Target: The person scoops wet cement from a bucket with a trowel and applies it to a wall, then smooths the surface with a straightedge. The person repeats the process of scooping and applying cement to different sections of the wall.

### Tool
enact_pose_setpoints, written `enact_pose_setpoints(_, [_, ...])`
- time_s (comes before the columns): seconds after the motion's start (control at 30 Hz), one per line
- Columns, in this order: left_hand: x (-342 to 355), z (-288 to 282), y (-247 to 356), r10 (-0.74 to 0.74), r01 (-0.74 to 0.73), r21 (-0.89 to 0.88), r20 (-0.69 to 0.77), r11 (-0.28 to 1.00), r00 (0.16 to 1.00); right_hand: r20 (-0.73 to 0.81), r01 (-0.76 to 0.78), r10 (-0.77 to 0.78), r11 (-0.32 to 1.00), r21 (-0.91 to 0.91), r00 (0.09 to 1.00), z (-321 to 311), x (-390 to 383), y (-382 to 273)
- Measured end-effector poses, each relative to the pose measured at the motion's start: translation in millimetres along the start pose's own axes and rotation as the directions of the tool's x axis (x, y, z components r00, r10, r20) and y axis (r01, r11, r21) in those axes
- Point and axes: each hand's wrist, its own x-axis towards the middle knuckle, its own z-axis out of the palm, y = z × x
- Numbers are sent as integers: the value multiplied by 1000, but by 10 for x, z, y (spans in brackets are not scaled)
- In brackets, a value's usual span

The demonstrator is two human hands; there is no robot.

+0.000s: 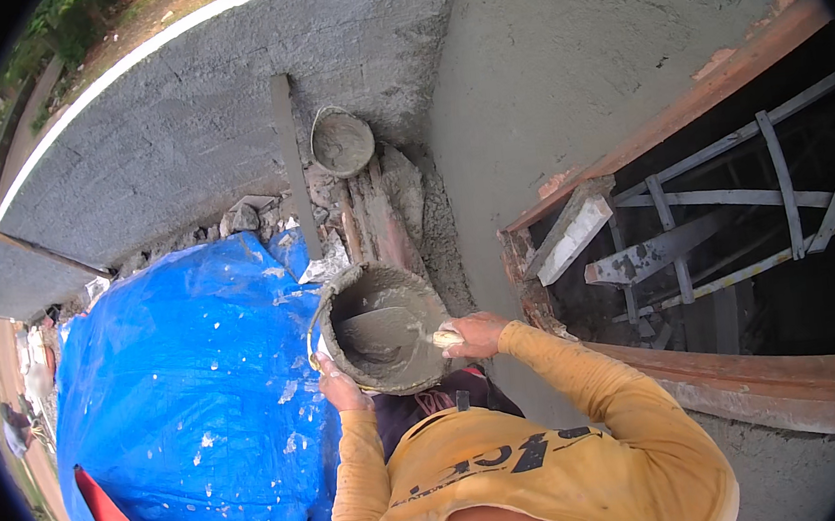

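A round bucket point(347, 363) with wet grey mortar point(401, 347) in it is in front of my body. My left hand point(344, 383) is closed on the bucket's near left rim, beside its wire handle. In my right hand point(477, 335), a trowel's pale handle is gripped at the bucket's right edge. The trowel's blade point(379, 329) lies in the mortar, coated grey, so its outline is partly hidden. Long yellow sleeves cover both my arms.
A blue tarp point(188, 383) spreads to my left. Farther ahead are a second bucket point(343, 144) and a long straightedge point(293, 162) leaning on the plastered wall point(173, 123). To the right, a framed opening point(743, 299) holds metal and wooden pieces.
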Motion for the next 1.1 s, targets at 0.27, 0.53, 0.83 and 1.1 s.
enact_pose_setpoints(0.27, [-143,82,-397,-33,-9,189,221,982,975,-253,-429,412,903,-13,875,591,-862,280])
enact_pose_setpoints(0.53, [-539,-20,-275,-130,-8,353,366,936,922,-473,-520,371,821,-235,799,868,-859,496])
enact_pose_setpoints(0.83, [-597,-160,-160,-145,-146,471,528,870,837,-46,-253,264,951,176,963,1143,-668,-150])
enact_pose_setpoints(1.1, [-634,-368,100,-156,-219,603,506,767,848,-619,-390,145,877,-281,772,876,-699,213])
